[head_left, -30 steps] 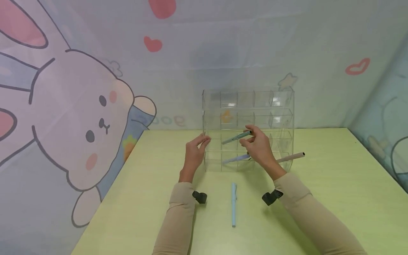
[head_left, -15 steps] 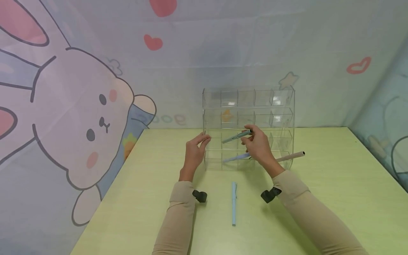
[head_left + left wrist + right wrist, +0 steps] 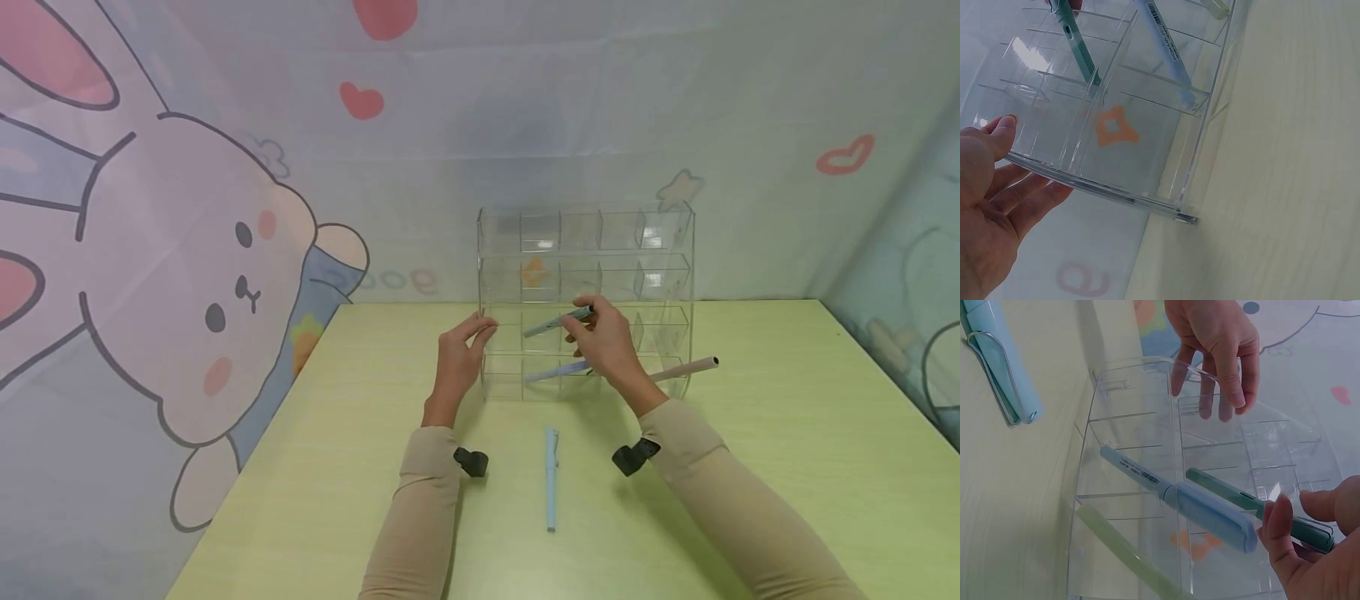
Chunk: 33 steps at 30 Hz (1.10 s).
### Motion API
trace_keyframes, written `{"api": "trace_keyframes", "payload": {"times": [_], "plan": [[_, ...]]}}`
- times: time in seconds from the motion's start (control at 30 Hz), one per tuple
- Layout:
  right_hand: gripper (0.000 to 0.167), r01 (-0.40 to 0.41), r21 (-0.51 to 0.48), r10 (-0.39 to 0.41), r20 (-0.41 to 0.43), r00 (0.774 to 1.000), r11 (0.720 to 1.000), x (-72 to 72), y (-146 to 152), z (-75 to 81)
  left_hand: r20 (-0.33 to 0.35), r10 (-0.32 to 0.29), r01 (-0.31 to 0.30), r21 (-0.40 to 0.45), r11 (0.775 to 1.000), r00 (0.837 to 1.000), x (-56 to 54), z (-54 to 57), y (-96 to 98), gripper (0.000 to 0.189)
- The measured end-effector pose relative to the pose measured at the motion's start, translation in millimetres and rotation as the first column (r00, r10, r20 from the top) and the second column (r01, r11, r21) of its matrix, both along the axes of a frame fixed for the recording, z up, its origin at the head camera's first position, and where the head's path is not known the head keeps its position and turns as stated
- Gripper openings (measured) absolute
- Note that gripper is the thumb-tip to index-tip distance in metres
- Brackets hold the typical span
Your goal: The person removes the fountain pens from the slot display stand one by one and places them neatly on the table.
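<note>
A clear acrylic rack (image 3: 581, 287) with several tiers of compartments stands on the table. My left hand (image 3: 459, 360) grips its left side edge; in the left wrist view the thumb (image 3: 1002, 134) lies on one side of the panel and the fingers on the other. A green pen (image 3: 542, 327) leans tip-in in the second tier from the bottom. My right hand (image 3: 609, 340) pinches its clip end, thumb (image 3: 1280, 519) across the barrel. Below it, a lavender-blue pen (image 3: 551, 372) slants in the bottom tier, partly behind the right hand.
Out of the bottom tier's right part sticks a pale pen (image 3: 688, 367). A light blue pen (image 3: 551, 483) lies on the table (image 3: 337, 500) in front of the rack, between the forearms. A printed cloth backdrop (image 3: 420, 167) hangs behind.
My right thumb, earlier below and apart from the green pen, has come up onto its barrel. The left hand and the rack have stayed put.
</note>
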State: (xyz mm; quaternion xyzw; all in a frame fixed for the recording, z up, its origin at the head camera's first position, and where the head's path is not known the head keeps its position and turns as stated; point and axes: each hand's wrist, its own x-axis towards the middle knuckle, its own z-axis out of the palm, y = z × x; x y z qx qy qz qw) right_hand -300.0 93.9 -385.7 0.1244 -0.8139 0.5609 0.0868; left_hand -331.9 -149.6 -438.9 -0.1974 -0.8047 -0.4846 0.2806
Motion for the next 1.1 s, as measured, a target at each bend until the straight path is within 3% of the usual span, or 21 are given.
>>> {"api": "trace_keyframes", "payload": {"times": [0.53,1.1], "plan": [[0.034,0.033,-0.034,-0.033,-0.002,0.999,0.999,-4.6,0.9,0.3,-0.005,0.001,-0.001,0.000,1.000,1.000,-0.3,0.3,1.7,0.017],[0.032,0.121,-0.093,-0.129,-0.090,0.988,0.988,2.8,6.8,5.2,-0.007,0.004,-0.005,-0.005,1.000,1.000,-1.8,-1.5,0.9,0.016]]}}
